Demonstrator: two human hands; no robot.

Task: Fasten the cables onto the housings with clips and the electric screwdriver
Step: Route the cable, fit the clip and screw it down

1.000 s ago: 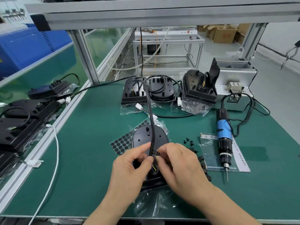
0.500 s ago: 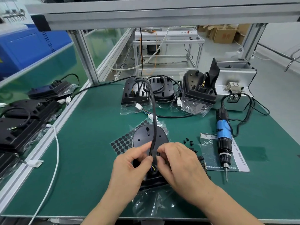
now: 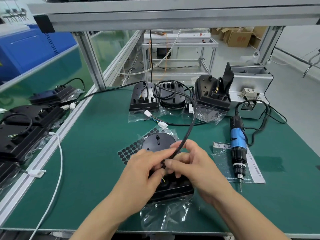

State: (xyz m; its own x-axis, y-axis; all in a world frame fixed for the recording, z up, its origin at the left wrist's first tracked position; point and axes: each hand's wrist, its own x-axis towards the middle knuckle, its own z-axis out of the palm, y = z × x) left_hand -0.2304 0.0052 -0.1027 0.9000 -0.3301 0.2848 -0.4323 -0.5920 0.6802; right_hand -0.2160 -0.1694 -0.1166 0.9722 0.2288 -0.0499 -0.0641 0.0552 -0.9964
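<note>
Head view, lower centre: your left hand (image 3: 138, 172) and right hand (image 3: 195, 168) both pinch the thick black round cable (image 3: 186, 135) just over the black plastic housing (image 3: 155, 142). Press it flat where the clip goes before reaching to frame right for the blue-and-black electric screwdriver (image 3: 238, 144); no clip shows.

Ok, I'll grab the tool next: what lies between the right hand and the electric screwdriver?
In the head view, only bare green mat and the edge of the printed bag under the electric screwdriver.

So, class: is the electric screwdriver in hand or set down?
Set down: the electric screwdriver lies flat on the bench; left hand and right hand grip the cable.
</note>
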